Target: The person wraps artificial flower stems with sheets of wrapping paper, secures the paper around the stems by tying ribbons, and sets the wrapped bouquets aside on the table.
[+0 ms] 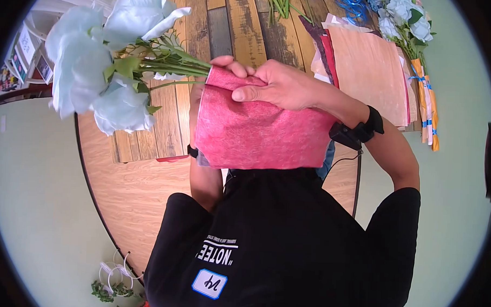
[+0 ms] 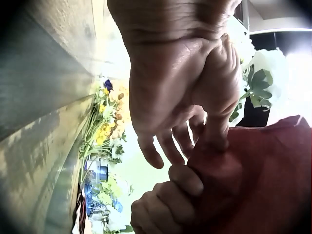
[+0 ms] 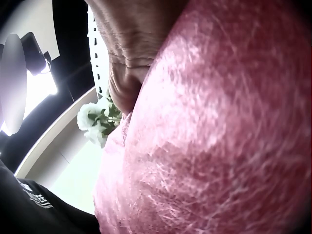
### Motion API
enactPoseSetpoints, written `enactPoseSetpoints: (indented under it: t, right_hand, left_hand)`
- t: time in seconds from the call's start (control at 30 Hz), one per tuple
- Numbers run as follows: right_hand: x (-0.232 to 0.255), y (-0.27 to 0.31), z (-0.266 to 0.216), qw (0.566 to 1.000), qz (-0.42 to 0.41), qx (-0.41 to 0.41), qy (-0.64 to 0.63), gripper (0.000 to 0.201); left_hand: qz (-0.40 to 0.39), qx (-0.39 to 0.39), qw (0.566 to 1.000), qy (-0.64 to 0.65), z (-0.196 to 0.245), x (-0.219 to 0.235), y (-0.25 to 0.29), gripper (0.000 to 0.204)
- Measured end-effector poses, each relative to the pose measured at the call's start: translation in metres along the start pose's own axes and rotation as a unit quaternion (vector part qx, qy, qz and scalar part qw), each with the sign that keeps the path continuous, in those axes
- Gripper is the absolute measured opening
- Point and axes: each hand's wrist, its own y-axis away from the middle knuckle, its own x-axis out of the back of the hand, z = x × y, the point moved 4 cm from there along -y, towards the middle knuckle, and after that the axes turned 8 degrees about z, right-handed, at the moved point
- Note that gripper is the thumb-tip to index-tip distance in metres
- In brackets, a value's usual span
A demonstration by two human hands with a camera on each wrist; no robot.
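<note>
A bouquet of pale blue artificial flowers (image 1: 81, 61) points to the left, its green stems (image 1: 181, 64) running into pink wrapping paper (image 1: 267, 138). My right hand (image 1: 283, 84) grips the paper over the stems, its thumb lying along a fold on top. Mostly hidden behind the bundle, my left hand (image 2: 170, 87) holds it from the far side, thumb against the paper (image 2: 253, 170) in the left wrist view. There the right hand's curled fingers (image 2: 165, 204) sit just below the left fingertips. In the right wrist view the pink sheet (image 3: 209, 126) covers most of the hand.
Peach and dark red paper sheets (image 1: 367, 71) lie stacked on the wooden table (image 1: 228, 34) at the right. Beside them are more light blue flowers (image 1: 412, 24) and tied wrapped rolls (image 1: 428, 111). Loose green stems (image 1: 278, 3) and blue ribbon (image 1: 353, 8) lie at the far edge.
</note>
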Motion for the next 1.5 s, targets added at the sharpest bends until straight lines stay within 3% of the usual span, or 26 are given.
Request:
enactPoseSetpoints:
  t: [0.07, 0.13, 0.2, 0.23, 0.3, 0.43, 0.53, 0.63, 0.7, 0.77, 0.8, 0.87, 0.93, 1.03, 1.1, 1.13, 1.2, 1.23, 1.3, 1.33, 1.37, 1.4, 1.43, 1.5]
  right_hand:
    - [-0.005, -0.005, 0.008, 0.999, 0.017, 0.014, 0.024, 0.058]
    - [-0.011, -0.007, 0.010, 0.998, 0.033, 0.027, 0.047, 0.057]
    - [-0.012, -0.004, 0.001, 0.985, 0.097, 0.141, 0.017, 0.056]
    - [-0.013, -0.003, 0.002, 0.985, 0.099, 0.139, 0.015, 0.056]
    - [-0.018, -0.004, 0.008, 0.995, 0.054, 0.077, -0.015, 0.059]
    - [-0.014, 0.008, 0.009, 0.999, 0.004, 0.032, -0.009, 0.059]
    - [-0.012, 0.021, 0.018, 0.998, -0.052, -0.006, -0.018, 0.059]
    - [-0.019, 0.021, 0.034, 0.998, -0.048, -0.009, -0.049, 0.057]
    - [-0.024, 0.015, 0.035, 0.999, -0.012, 0.042, -0.024, 0.056]
    - [-0.029, 0.011, 0.028, 0.998, 0.026, 0.055, 0.011, 0.055]
    - [-0.030, 0.009, 0.024, 0.994, 0.063, 0.069, 0.047, 0.053]
    - [-0.034, 0.004, 0.025, 0.993, 0.077, 0.068, 0.062, 0.053]
    - [-0.031, 0.000, 0.024, 0.990, 0.095, 0.064, 0.080, 0.052]
    - [-0.031, 0.000, 0.025, 0.994, 0.050, 0.052, 0.076, 0.051]
    - [-0.018, 0.007, 0.023, 0.974, 0.206, 0.090, 0.027, 0.044]
    - [-0.014, 0.012, 0.023, 0.974, 0.205, 0.092, 0.028, 0.044]
    - [0.014, 0.047, 0.007, 0.850, 0.441, 0.277, 0.076, 0.040]
    - [0.016, 0.065, 0.013, 0.850, 0.442, 0.276, 0.075, 0.040]
    - [0.016, 0.105, 0.029, 0.864, 0.474, 0.171, -0.010, 0.033]
    - [0.006, 0.117, 0.029, 0.864, 0.473, 0.173, -0.009, 0.033]
    - [-0.008, 0.123, 0.046, 0.893, 0.411, 0.055, -0.173, 0.035]
    - [-0.025, 0.124, 0.062, 0.882, 0.330, -0.067, -0.329, 0.036]
    - [-0.035, 0.120, 0.069, 0.881, 0.333, -0.068, -0.329, 0.036]
    - [-0.053, 0.105, 0.071, 0.839, 0.383, -0.013, -0.386, 0.039]
  left_hand:
    - [-0.108, -0.041, 0.993, 0.006, -0.004, 0.004, -0.003, 0.031]
    - [-0.134, -0.048, 0.990, 0.004, -0.006, 0.010, -0.007, 0.032]
    - [-0.187, -0.064, 0.980, 0.000, -0.007, 0.009, -0.007, 0.034]
    - [-0.148, -0.063, 0.987, -0.008, -0.004, 0.002, -0.001, 0.032]
    - [-0.153, -0.072, 0.986, 0.002, -0.005, 0.007, -0.002, 0.030]
    - [-0.126, -0.076, 0.989, 0.000, 0.005, 0.005, 0.000, 0.017]
    - [-0.165, -0.057, 0.984, 0.047, 0.012, 0.006, -0.004, 0.014]
    - [-0.143, -0.049, 0.985, 0.081, 0.009, 0.010, -0.007, 0.017]
    - [-0.124, -0.042, 0.986, 0.102, 0.006, 0.006, -0.010, 0.019]
    - [0.004, -0.068, 0.993, 0.102, 0.009, 0.008, -0.013, 0.029]
    - [0.003, -0.068, 0.993, 0.100, 0.012, 0.016, -0.018, 0.029]
    - [-0.082, -0.034, 0.991, 0.101, 0.015, 0.039, -0.029, 0.041]
    - [-0.064, -0.042, 0.992, 0.096, 0.017, 0.052, -0.030, 0.049]
    - [-0.055, -0.077, 0.994, 0.058, 0.022, 0.053, -0.031, 0.049]
    - [-0.059, -0.094, 0.992, 0.052, 0.026, 0.050, -0.031, 0.048]
    - [-0.065, -0.111, 0.991, 0.047, 0.028, 0.048, -0.032, 0.048]
    - [-0.067, -0.124, 0.989, 0.052, 0.032, 0.046, -0.037, 0.047]
    - [-0.071, -0.135, 0.987, 0.058, 0.034, 0.045, -0.039, 0.045]
    - [-0.062, -0.153, 0.985, 0.047, 0.041, 0.042, -0.042, 0.041]
    - [-0.049, -0.171, 0.983, 0.035, 0.044, 0.041, -0.042, 0.038]
    - [-0.050, -0.172, 0.983, 0.035, 0.042, 0.037, -0.044, 0.038]
    - [-0.040, -0.182, 0.981, 0.055, 0.043, 0.034, -0.045, 0.035]
    - [-0.031, -0.189, 0.978, 0.076, 0.043, 0.033, -0.045, 0.033]
    - [-0.058, -0.187, 0.978, 0.073, 0.045, 0.030, -0.048, 0.031]
